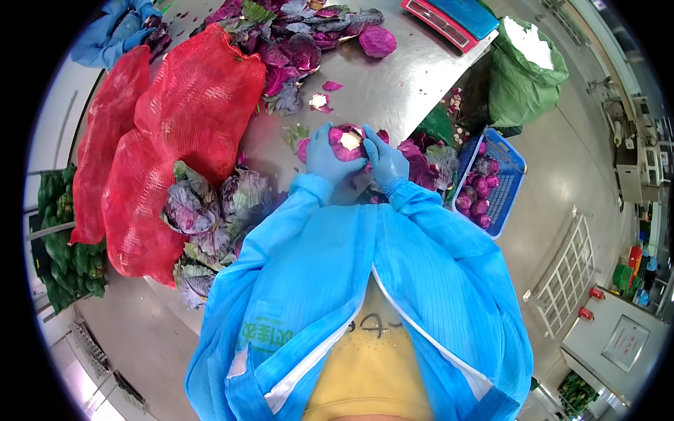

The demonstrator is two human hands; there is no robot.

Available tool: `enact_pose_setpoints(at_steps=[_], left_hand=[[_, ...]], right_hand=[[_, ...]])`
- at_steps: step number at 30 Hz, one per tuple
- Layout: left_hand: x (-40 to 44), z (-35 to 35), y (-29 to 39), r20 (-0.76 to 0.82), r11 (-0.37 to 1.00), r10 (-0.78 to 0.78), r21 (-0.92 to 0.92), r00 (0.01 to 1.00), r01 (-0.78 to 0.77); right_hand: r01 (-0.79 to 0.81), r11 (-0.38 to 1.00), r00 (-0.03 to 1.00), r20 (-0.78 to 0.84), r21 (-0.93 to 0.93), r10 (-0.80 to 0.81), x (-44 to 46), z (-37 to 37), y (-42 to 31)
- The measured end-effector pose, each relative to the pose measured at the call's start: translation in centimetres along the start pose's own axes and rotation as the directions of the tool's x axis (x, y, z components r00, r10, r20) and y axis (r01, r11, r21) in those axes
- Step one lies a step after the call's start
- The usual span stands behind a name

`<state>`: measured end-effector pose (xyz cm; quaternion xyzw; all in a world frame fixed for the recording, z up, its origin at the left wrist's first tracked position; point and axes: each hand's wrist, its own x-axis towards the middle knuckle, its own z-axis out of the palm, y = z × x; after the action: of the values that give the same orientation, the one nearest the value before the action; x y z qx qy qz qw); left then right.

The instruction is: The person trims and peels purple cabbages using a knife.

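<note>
Both my hands wear blue gloves and meet over the metal table. My left hand is wrapped round a red cabbage whose pale cut stem end faces up. My right hand is at the cabbage's right side, its fingers pressed together by the stem end; whether something small is in them is hidden. Purple outer leaves lie to the right of my right hand. A cut stem piece lies beyond my hands.
Red mesh sacks and leafy cabbages are on the left. Loose leaves are piled at the back, near a red and blue scale. A blue crate of cabbages stands right, below a green sack. Another person's gloved hands show top left.
</note>
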<state>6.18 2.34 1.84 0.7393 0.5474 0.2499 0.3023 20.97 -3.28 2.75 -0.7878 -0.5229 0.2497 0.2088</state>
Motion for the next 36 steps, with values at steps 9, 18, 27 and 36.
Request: enact_pose_setpoints(at_steps=[9,18,27,36], left_hand=[[0.5,0.2,0.8,0.039,0.997,-0.072,0.04,0.997,0.07],[1.2,0.8,1.0,0.017,0.987,-0.038,0.159,0.999,0.035],[-0.8,1.1,-0.7,-0.072,0.98,0.187,0.085,0.98,-0.181],[-1.9,-0.8,-3.7,0.02,0.954,0.222,-0.212,0.975,-0.213]], right_hand=[[-0.101,0.978,0.994,0.05,0.18,0.093,0.6,-0.3,0.2],[-0.043,0.952,0.998,-0.034,0.302,0.056,2.2,1.9,2.1],[-0.322,0.845,0.93,0.31,0.426,0.198,3.5,-1.8,2.1],[-0.097,0.956,0.987,-0.095,0.275,0.128,4.7,2.0,2.6]])
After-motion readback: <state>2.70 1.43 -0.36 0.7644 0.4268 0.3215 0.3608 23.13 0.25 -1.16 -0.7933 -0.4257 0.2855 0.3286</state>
